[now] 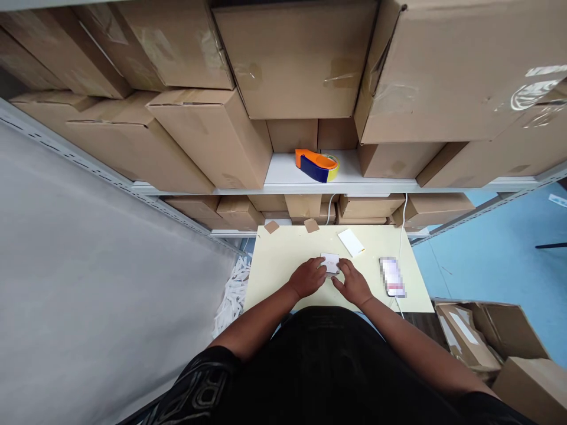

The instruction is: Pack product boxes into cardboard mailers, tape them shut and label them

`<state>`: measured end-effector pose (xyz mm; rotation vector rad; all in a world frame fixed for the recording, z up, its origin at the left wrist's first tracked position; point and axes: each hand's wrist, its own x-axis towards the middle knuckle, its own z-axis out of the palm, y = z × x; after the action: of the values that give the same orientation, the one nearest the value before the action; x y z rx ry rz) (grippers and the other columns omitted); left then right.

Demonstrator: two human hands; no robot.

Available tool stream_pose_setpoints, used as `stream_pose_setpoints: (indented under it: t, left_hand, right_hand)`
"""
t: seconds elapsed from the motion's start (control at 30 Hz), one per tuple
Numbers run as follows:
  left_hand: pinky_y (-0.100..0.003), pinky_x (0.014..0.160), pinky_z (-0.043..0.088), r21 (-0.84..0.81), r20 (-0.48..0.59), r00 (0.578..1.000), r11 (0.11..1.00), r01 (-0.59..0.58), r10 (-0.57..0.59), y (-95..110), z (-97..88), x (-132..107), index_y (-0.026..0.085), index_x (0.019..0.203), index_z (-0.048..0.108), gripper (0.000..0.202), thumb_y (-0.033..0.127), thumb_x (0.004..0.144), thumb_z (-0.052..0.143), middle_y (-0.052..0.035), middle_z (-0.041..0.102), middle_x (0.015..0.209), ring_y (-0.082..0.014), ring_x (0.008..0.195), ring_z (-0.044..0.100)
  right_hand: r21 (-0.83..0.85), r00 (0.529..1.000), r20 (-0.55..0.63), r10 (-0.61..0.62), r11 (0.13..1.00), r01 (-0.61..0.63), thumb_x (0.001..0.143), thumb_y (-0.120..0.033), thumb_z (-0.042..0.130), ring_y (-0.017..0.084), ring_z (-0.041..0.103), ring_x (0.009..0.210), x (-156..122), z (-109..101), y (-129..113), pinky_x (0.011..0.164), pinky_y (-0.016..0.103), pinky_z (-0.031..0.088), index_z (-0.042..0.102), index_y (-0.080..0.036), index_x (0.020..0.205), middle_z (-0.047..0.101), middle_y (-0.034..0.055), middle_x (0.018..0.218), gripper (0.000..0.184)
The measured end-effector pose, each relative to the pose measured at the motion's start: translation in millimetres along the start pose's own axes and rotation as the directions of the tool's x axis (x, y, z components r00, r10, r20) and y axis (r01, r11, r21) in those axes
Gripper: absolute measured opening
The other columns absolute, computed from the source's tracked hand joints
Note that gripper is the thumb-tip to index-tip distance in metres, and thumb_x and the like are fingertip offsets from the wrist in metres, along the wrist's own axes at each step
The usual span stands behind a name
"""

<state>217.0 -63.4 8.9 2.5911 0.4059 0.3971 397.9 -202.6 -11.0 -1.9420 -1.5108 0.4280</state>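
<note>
One small white rectangular box (330, 261) sits between left hand (309, 277) and right hand (355, 285). Both, partly curled, hold its sides over the cream rectangular counter (270, 265).

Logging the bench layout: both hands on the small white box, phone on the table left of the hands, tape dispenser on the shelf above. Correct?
Not quite: the head view shows the phone on the table right of the hands. The left hand and right hand are on the small white box, with the tape dispenser on the shelf above.
</note>
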Motion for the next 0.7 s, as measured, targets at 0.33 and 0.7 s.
stream_pose_setpoints:
  t: [0.33,0.7]
  left_hand:
    - [-0.049,0.102,0.055,-0.586,0.266,0.686,0.452,0.672,-0.677,18,37.3,-14,0.020,0.154,0.035,0.088,0.024,0.078,0.079,-0.0210,0.049,0.155,-0.0331,0.126,0.064]
    - [-0.048,0.105,0.053,-0.671,0.257,0.631,0.334,0.662,-0.732,-21,31.6,-41,0.021,0.149,0.045,0.080,0.023,0.077,0.080,-0.0160,0.062,0.144,-0.0327,0.127,0.064]
  right_hand:
    - [0.315,0.881,0.387,0.271,0.860,-0.402,0.074,-0.030,0.076,0.027,0.075,0.098,4,16,43,0.082,0.044,0.060,0.048,-0.026,0.141,0.070,0.0110,0.129,0.072]
    - [0.349,0.839,0.490,0.236,0.829,-0.436,0.071,-0.024,0.074,0.026,0.076,0.096,48,81,11,0.080,0.041,0.061,0.049,-0.023,0.140,0.074,0.0092,0.122,0.074]
